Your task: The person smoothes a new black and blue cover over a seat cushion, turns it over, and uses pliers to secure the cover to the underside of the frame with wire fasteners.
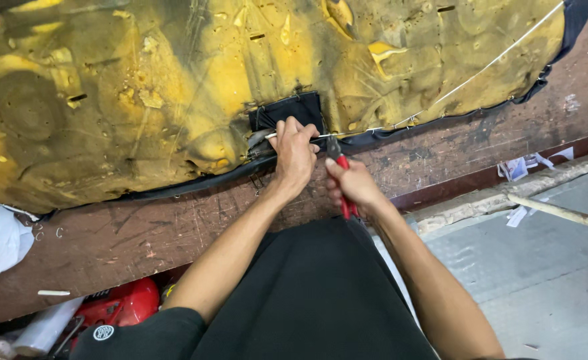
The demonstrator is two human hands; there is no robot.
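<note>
Your left hand (295,157) pinches the black fabric flap (294,110) just above its fingers; your right hand (353,187) grips red-handled pliers (339,167), jaws beside them.

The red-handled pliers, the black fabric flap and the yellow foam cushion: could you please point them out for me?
red-handled pliers (345,200), head view, on a red handle.
black fabric flap (294,110), head view, flap's middle.
yellow foam cushion (174,73), head view, bare foam surface.
</note>
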